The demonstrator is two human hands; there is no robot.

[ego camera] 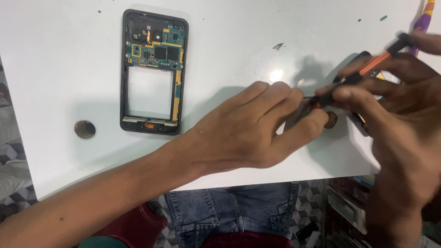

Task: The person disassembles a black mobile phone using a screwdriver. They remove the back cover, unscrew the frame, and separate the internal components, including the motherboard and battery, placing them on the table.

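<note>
My right hand grips an orange and black screwdriver, its tip pointing down-left toward my left fingers. My left hand rests on the white table, fingers pinching a small dark part where the tip meets it. A dark phone piece lies mostly hidden under my right hand. An opened phone frame with a green circuit board in its upper half and an empty battery bay lies at the upper left, apart from both hands.
A round hole sits in the table left of the phone frame. A tiny loose bit lies near the top centre. A purple and yellow tool is at the top right. The table's front edge runs above my jeans.
</note>
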